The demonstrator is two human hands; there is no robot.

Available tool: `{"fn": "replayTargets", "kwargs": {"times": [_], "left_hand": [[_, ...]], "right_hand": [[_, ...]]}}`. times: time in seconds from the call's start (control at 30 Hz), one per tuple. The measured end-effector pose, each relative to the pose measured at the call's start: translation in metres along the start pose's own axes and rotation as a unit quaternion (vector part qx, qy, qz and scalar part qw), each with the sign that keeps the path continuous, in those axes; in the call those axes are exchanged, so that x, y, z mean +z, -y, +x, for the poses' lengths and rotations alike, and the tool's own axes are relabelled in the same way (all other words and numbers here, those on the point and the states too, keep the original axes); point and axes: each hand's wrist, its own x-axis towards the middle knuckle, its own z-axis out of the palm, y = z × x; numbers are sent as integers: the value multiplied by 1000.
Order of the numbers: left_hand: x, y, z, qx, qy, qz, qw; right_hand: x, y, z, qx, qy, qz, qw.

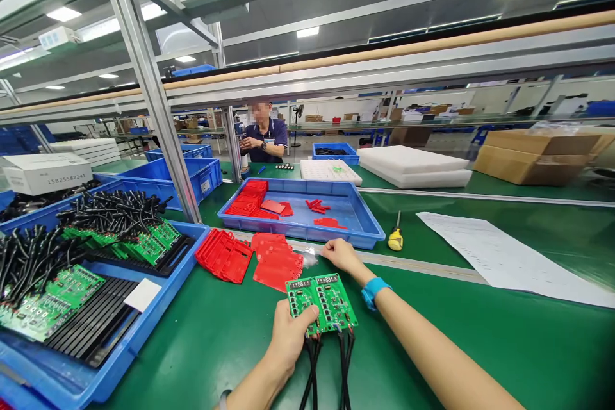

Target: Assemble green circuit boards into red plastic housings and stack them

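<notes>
My left hand [288,336] grips a green double circuit board [331,304] by its lower left part, thumb on top. Black cables [314,371] hang from the board's lower edge toward me. My right hand [342,254] is beyond the board with its fingers pinched, at a small clear shiny piece that looks like plastic [311,257]; what is between the fingertips is too small to tell. Left of it lie flat red sheets [276,262] and a stack of red plastic frames [225,255].
A blue tray [369,230] with red parts stands ahead. Right of it are a yellow screwdriver [396,238] and paper sheets [509,256]. On the left, a blue bin [120,349] holds cabled circuit boards [154,243]. Across the bench sits a co-worker [269,138]; a metal post [154,90] rises at left.
</notes>
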Motion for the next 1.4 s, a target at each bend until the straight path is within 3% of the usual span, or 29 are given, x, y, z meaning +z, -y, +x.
{"fn": "replayTargets", "kwargs": {"times": [0.1,0.23,0.37,0.47,0.53,0.7,0.73,0.8,0.87,0.9,0.97,1.0,1.07,1.1,1.2,1.27,1.4], "left_hand": [[0,-2,0,2,-5,-4,1000],[-1,-4,-1,-2,0,-11,1000],[-2,-6,-2,-4,6,-32,999],[-1,-8,-4,-3,13,-72,997],[0,-11,-7,-11,36,-107,994],[6,-14,-18,-81,59,-212,972],[7,-17,-21,-91,58,-236,966],[5,-26,-26,-98,54,-250,962],[-7,-44,-29,-91,72,-175,978],[-18,-55,-30,-81,89,-108,987],[-50,-78,-32,-61,131,47,988],[-69,-89,-32,-43,126,120,984],[-109,-104,-33,-29,83,300,950],[-128,-108,-33,-23,52,411,910],[-168,-110,-32,-25,-22,674,738],[-177,-107,-26,-36,-61,736,673],[-158,-97,2,5,-127,782,611]], "right_hand": [[6,-3,-1,12,-8,6,1000],[-4,3,-18,-7,-14,72,997],[-17,9,-60,-14,67,179,982],[-18,10,-102,-23,182,329,926],[-14,12,-126,-25,224,413,883],[7,31,-164,6,162,513,843],[11,37,-169,18,151,548,822],[18,46,-176,66,142,640,753],[18,49,-179,145,136,716,670],[16,48,-179,186,131,733,641],[7,40,-177,248,119,731,624],[1,34,-175,266,119,728,620],[-7,22,-173,278,139,731,607],[-10,16,-173,275,149,738,598],[-13,3,-175,248,132,763,582],[-12,-2,-176,234,97,779,573],[-14,-3,-176,200,66,820,533]]}}
